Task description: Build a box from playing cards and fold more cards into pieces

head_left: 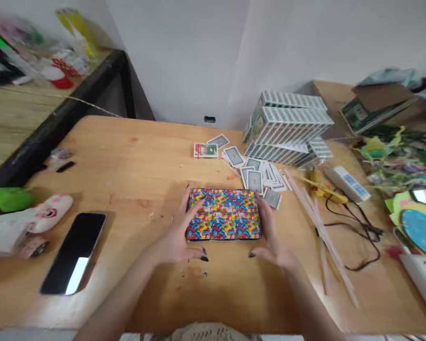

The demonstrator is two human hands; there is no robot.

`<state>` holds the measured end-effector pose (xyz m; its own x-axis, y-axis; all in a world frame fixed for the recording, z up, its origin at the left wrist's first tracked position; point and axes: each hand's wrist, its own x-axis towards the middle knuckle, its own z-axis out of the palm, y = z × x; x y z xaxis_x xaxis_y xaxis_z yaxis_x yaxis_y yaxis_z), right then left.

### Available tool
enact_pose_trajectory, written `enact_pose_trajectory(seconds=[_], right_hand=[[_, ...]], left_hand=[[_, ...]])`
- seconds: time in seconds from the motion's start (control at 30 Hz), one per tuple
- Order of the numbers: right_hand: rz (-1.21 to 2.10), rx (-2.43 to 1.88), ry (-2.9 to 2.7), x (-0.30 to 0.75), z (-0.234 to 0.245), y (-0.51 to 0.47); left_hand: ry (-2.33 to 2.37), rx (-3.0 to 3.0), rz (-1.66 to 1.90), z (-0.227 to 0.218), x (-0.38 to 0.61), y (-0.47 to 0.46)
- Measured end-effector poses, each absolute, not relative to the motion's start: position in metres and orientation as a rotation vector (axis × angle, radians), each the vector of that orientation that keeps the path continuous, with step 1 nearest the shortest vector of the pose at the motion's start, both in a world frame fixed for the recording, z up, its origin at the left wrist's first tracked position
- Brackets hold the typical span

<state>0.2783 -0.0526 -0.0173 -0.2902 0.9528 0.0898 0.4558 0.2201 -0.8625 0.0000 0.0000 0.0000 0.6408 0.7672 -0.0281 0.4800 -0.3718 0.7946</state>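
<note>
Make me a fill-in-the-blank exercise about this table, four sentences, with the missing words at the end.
1. The patterned panel, between the left hand and the right hand, shows a grid of ____ rectangles.
2. The phone lies to the ____ of the panel.
3. The stacked boxes stand nearer the ____ hand than the other.
4. The glue gun is mostly ____ in colour.

Missing words: six; left; right; yellow.
</note>
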Motion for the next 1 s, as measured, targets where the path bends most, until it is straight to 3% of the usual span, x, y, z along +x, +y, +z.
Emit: enact_pose_trajectory(seconds=[0.13, 0.33, 0.6, 0.8, 1.0], right_hand=[[0.88, -1.386, -1.883, 0.274, -0.019, -0.043], [0.969, -1.367, -1.72, 0.277, -0.015, -0.027], [0.993, -1.023, -1.28, 0.261, 0.021, -0.015], [0.717, -1.097, -1.349, 0.242, 0.029, -0.009], [0.529, -1.232, -1.324, 0.229, 0.028, -0.014]], left_hand=[[0.911, 2.103, 0.577, -0.012, 0.001, 0.014], [0.82, 2.03, 0.839, -0.019, 0.007, 0.026], [0.987, 1.285, 1.073, 0.009, 0.017, 0.009], [0.947, 0.832, 0.981, 0.02, 0.028, -0.008], [1.042, 1.063, 1.258, 0.026, 0.026, -0.019]])
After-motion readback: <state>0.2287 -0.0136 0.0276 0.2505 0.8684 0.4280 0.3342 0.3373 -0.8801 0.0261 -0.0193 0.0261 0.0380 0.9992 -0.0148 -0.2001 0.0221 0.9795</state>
